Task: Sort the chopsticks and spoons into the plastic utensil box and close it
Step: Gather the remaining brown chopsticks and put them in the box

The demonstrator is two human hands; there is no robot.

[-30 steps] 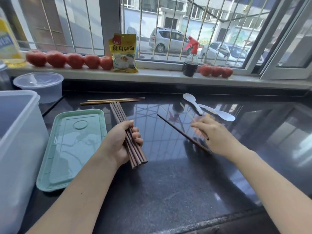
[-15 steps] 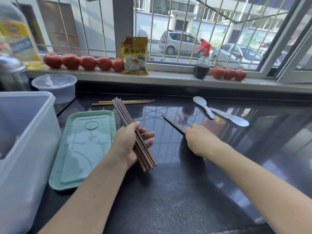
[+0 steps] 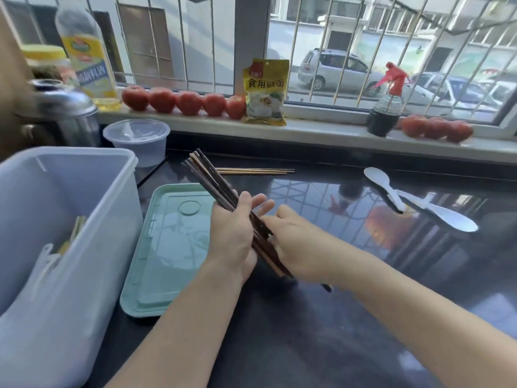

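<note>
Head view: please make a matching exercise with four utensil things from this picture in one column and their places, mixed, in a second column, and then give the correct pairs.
Things:
1. dark chopsticks
2. pale chopsticks
3. white spoons
4. green lid

Places:
A. flat on the counter beside the clear utensil box
B. on the counter, right, one lying across the other
C. bundled in the left hand, with the right hand at their lower end
D. on the counter near the windowsill, behind the lid

Pairs: 1-C, 2-D, 3-B, 4-A
</note>
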